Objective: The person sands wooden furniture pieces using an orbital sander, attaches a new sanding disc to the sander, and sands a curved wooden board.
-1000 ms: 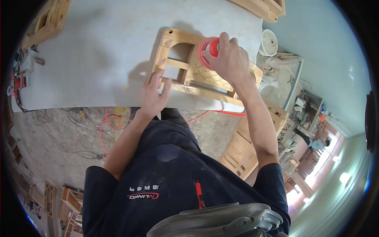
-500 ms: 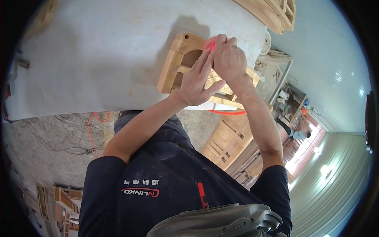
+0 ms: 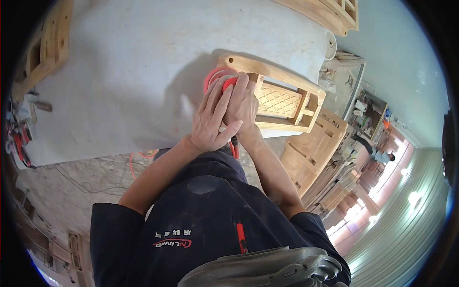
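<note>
My right hand [image 3: 242, 106] is wrapped over a red round power tool [image 3: 215, 76], which looks like a sander. The tool rests at the left end of a wooden frame [image 3: 287, 125] with a scale-patterned carved panel [image 3: 277, 100]. Fingers apart, my left hand [image 3: 209, 119] lies against the tool and the side of my right hand. Both hands hide most of the tool and the frame's left end. A hose [image 3: 234, 148] hangs below my right hand.
The frame lies on a pale worktable [image 3: 119, 71]. Other wooden pieces stand at its left [image 3: 57, 38] and top right [image 3: 334, 14]. Tools [image 3: 21, 138] lie at the left edge. Wooden panels [image 3: 311, 148] lean below right. A person [image 3: 381, 156] is far off.
The tool and my right hand have moved left along the frame to its left end. My left hand has left the frame's edge and come to rest against my right hand. The camera view has shifted.
</note>
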Demonstrator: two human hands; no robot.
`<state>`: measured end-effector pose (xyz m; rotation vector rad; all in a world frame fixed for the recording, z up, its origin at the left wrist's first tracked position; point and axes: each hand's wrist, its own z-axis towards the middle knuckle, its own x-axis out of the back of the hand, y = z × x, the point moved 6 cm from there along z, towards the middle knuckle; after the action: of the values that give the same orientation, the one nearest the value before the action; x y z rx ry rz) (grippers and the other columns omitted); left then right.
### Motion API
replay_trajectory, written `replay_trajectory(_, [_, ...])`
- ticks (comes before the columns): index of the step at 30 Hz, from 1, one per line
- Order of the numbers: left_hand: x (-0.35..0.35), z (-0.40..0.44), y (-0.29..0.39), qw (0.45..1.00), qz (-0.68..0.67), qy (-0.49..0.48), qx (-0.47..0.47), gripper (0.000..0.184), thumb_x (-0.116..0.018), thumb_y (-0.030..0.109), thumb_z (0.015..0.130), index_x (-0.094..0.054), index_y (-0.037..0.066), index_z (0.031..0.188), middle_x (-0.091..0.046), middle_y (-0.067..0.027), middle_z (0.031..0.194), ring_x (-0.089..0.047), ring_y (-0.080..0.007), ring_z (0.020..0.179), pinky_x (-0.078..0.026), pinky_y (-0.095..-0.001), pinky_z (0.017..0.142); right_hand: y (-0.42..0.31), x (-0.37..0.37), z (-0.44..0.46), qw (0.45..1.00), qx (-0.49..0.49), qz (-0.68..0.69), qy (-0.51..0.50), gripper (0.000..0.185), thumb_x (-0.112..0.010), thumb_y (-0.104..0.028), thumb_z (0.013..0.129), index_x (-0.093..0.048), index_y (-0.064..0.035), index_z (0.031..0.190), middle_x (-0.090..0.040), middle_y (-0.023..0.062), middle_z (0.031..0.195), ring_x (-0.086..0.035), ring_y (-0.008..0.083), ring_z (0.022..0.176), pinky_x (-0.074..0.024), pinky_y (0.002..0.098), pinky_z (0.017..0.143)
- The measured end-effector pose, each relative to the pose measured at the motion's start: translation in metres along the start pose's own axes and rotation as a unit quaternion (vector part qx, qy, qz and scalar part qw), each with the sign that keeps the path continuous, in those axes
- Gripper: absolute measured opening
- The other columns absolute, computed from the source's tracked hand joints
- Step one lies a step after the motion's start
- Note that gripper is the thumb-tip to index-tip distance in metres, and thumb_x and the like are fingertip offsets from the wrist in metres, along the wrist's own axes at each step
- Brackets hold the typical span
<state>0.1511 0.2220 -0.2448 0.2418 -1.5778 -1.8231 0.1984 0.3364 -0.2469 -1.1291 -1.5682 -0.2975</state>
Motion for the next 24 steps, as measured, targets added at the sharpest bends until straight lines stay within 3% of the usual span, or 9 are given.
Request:
replay_trajectory(3, [-0.003, 0.017, -0.016, 1.0, 0.015, -0.013, -0.024, 0.077, -0.064, 0.031, 0.098, -0.042, -0.009, 0.161, -0.043, -0.0364, 0.162, -0.045, -0.0538, 0.15, -0.039, -0.0556, 0.123, -0.001, 0.002, 0.018, 0.998, 0.018, -0.01, 0.057, 0.041, -0.066, -0.029, 0.102, -0.047, 0.0019, 0.12, -0.06, 0.0336, 0.104, -0.072, 0.052, 0.082, -0.0602, 0.0575, 0.065])
replay_trajectory(8, [0.0, 0.043, -0.031, 0.999, 0.02, -0.012, -0.044, 0.079, -0.066, 0.04, 0.099, -0.045, -0.007, 0.159, -0.05, -0.0354, 0.155, -0.052, -0.0554, 0.14, -0.045, -0.057, 0.118, -0.009, 0.007, 0.044, 0.998, -0.037, -0.015, 0.038, 0.041, -0.068, -0.027, 0.101, -0.048, 0.0061, 0.116, -0.06, 0.0316, 0.104, -0.075, 0.0454, 0.082, -0.0634, 0.0491, 0.062])
replay_trajectory(12, [0.002, 0.015, -0.019, 0.996, 0.008, -0.077, -0.051, 0.084, -0.067, 0.042, 0.099, -0.041, -0.009, 0.16, -0.048, -0.0358, 0.157, -0.051, -0.0561, 0.141, -0.044, -0.0571, 0.118, 0.0, -0.005, 0.004, 0.998, -0.055, -0.008, 0.026, 0.053, -0.07, -0.031, 0.099, -0.047, 0.0093, 0.126, -0.059, 0.0318, 0.105, -0.074, 0.0477, 0.08, -0.0625, 0.0511, 0.061])
replay_trajectory(17, [-0.002, -0.011, -0.005, 0.991, -0.026, -0.129, -0.022, 0.087, -0.067, 0.044, 0.099, -0.039, -0.01, 0.161, -0.046, -0.037, 0.158, -0.048, -0.0562, 0.145, -0.042, -0.0556, 0.121, 0.012, -0.011, -0.032, 0.997, -0.072, 0.036, 0.016, 0.049, -0.069, -0.034, 0.1, -0.049, 0.0061, 0.121, -0.059, 0.031, 0.103, -0.074, 0.0483, 0.082, -0.0609, 0.0533, 0.06])
replay_trajectory(20, [-0.004, -0.009, -0.008, 0.99, -0.034, -0.133, -0.017, 0.087, -0.066, 0.043, 0.1, -0.038, -0.011, 0.161, -0.044, -0.0379, 0.159, -0.047, -0.0562, 0.146, -0.042, -0.0553, 0.121, 0.009, -0.009, -0.024, 0.998, -0.029, -0.001, 0.051, 0.043, -0.066, -0.033, 0.102, -0.05, 0.0057, 0.111, -0.06, 0.0283, 0.098, -0.075, 0.0441, 0.075, -0.0619, 0.0497, 0.057])
replay_trajectory(24, [0.0, -0.008, -0.003, 0.991, -0.014, -0.132, 0.018, 0.084, -0.059, 0.039, 0.102, -0.035, -0.015, 0.161, -0.041, -0.0386, 0.162, -0.043, -0.0558, 0.149, -0.036, -0.0562, 0.124, 0.0, -0.004, -0.015, 0.999, 0.006, -0.05, 0.021, 0.043, -0.067, -0.031, 0.101, -0.05, 0.0074, 0.112, -0.061, 0.0259, 0.094, -0.074, 0.0394, 0.066, -0.0614, 0.0446, 0.052])
